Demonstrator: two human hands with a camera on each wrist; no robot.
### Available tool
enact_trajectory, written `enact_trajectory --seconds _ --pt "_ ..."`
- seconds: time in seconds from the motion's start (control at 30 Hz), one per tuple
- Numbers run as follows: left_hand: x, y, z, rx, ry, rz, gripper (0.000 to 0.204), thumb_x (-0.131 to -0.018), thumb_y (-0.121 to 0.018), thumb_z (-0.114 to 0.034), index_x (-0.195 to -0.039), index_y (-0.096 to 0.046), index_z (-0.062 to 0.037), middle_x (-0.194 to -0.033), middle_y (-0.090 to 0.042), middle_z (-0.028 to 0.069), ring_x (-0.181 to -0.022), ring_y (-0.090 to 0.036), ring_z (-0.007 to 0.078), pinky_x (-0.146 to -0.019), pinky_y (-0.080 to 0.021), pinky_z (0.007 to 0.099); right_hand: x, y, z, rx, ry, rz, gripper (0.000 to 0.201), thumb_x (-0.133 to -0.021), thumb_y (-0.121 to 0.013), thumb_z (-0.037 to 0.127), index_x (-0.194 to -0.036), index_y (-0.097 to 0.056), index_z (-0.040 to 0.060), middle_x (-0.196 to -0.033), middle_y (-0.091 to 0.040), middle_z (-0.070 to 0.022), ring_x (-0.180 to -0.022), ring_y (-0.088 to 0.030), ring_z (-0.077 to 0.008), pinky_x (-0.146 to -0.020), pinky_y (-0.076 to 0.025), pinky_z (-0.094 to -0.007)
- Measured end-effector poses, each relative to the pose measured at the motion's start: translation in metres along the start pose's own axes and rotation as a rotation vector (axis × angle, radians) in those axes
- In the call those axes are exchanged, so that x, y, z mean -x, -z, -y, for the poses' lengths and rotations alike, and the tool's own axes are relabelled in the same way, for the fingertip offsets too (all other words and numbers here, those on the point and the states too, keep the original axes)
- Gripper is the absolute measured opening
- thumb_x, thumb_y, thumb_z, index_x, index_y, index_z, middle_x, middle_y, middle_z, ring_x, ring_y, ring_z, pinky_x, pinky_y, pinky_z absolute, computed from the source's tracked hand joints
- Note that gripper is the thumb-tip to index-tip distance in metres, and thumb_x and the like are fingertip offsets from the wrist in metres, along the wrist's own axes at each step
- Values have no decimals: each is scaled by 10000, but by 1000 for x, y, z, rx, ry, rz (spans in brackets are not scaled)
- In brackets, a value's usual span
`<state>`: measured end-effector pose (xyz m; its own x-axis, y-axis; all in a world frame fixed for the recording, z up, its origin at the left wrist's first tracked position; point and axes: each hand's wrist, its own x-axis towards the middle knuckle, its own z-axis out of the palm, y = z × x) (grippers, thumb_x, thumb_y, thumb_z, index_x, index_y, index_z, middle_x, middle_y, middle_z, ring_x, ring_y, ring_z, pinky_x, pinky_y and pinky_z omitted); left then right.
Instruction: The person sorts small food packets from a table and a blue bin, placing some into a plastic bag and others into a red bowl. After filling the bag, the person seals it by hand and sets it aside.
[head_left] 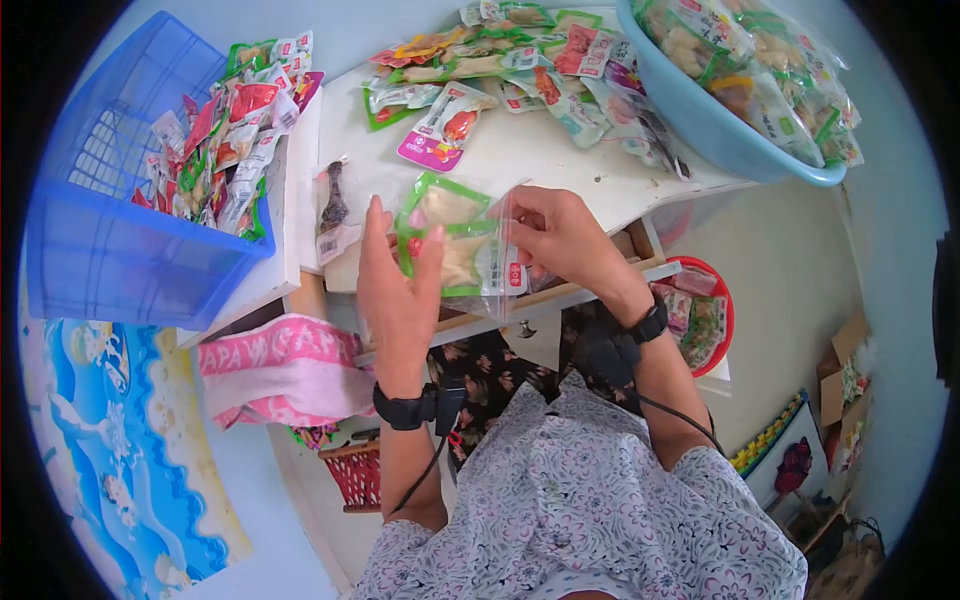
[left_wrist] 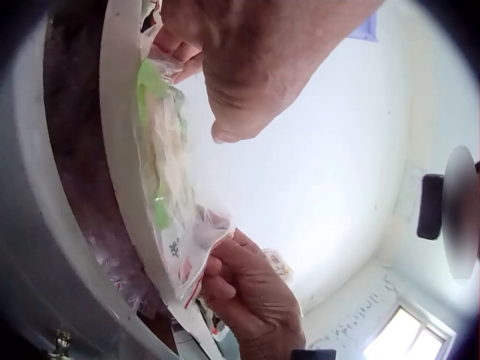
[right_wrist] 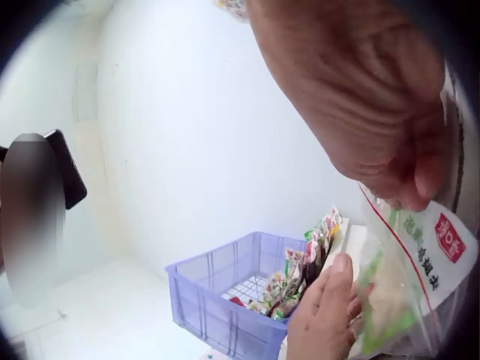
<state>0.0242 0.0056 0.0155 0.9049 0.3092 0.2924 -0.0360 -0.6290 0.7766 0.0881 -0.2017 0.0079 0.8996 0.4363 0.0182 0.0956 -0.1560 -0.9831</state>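
Note:
A clear zip bag (right_wrist: 405,300) holds green-edged packets (head_left: 458,262) with pale food inside, at the table's front edge. My right hand (head_left: 565,245) pinches the bag's red-lined opening edge between thumb and curled fingers; the right wrist view shows this hand (right_wrist: 375,112) close up. My left hand (head_left: 402,290) is beside the bag's other end, its fingers and thumb extended and spread around that side. In the left wrist view the packet (left_wrist: 169,150) lies inside the clear plastic, with my right hand (left_wrist: 251,292) at its lower end.
A blue crate (head_left: 150,240) with packets stands at the left. More packets (head_left: 450,125) lie across the white table (head_left: 560,180); a blue basin (head_left: 700,130) full of them is at the back right. Below are an open drawer, a pink towel (head_left: 280,370) and a red bucket (head_left: 722,320).

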Motion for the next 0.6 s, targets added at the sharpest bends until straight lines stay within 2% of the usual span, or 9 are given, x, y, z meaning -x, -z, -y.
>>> enact_trajectory --seconds 0.07,0.1,0.17,0.27,0.37,0.47,0.57,0.6 --pt "4 -4 4 -183 -167 -27 764 -907 -779 -327 -1499 -443 19 -1355 -584 272 -1200 -573 418 -1017 -472 501 3 -4 0 -61 -47 -16 192 -994 -597 31 -1161 -677 -19 -780 -645 -31 -659 -637 -78 -454 -508 -256" --pt "7 -7 6 -272 -250 -38 776 -891 -792 -328 -1495 -449 18 -1362 -581 266 -1212 -562 416 -1022 -467 503 5 -5 0 -34 -11 -95 200 -995 -597 31 -1174 -671 -18 -796 -653 -38 -658 -638 -84 -473 -509 -261" --pt "11 -9 7 -273 -270 -35 748 -890 -787 -308 -1482 -466 18 -1379 -569 262 -1228 -544 421 -1029 -458 511 8 -3 0 25 63 -257 217 -995 -599 31 -1200 -657 -15 -828 -669 -53 -657 -641 -97 -510 -512 -271" --pt "14 -13 10 -295 -299 -30 686 -908 -777 -283 -1461 -499 13 -1408 -560 235 -1270 -525 404 -1071 -438 490 5 7 -17 323 213 -289 235 -909 -680 73 -1131 -665 -2 -1036 -704 -158 -774 -702 -311 -700 -551 -401" --pt "15 -16 11 -285 -295 -35 641 -916 -774 -275 -1436 -532 10 -1422 -558 217 -1286 -522 394 -1089 -431 478 2 2 -4 459 252 -318 273 -896 -681 79 -1159 -662 9 -1012 -712 -162 -827 -688 -354 -741 -540 -427" --pt "15 -17 13 -269 -300 -46 642 -906 -772 -270 -1436 -536 4 -1428 -539 239 -1259 -527 419 -1064 -441 503 -5 3 -7 464 213 -287 272 -932 -655 -13 -1203 -655 2 -872 -677 -60 -652 -594 -111 -604 -483 -279" --pt "19 -15 10 -266 -319 -45 640 -896 -773 -255 -1437 -541 -4 -1450 -518 244 -1277 -517 429 -1071 -438 515 -11 7 -7 162 116 -210 246 -890 -679 36 -1135 -658 22 -838 -701 -126 -709 -663 -294 -652 -521 -386" --pt "20 -15 9 -264 -326 -42 636 -894 -774 -249 -1435 -544 -6 -1460 -512 240 -1293 -511 427 -1081 -434 514 -13 8 -4 169 153 -257 239 -890 -675 29 -1128 -657 20 -825 -698 -127 -694 -658 -282 -644 -519 -379"
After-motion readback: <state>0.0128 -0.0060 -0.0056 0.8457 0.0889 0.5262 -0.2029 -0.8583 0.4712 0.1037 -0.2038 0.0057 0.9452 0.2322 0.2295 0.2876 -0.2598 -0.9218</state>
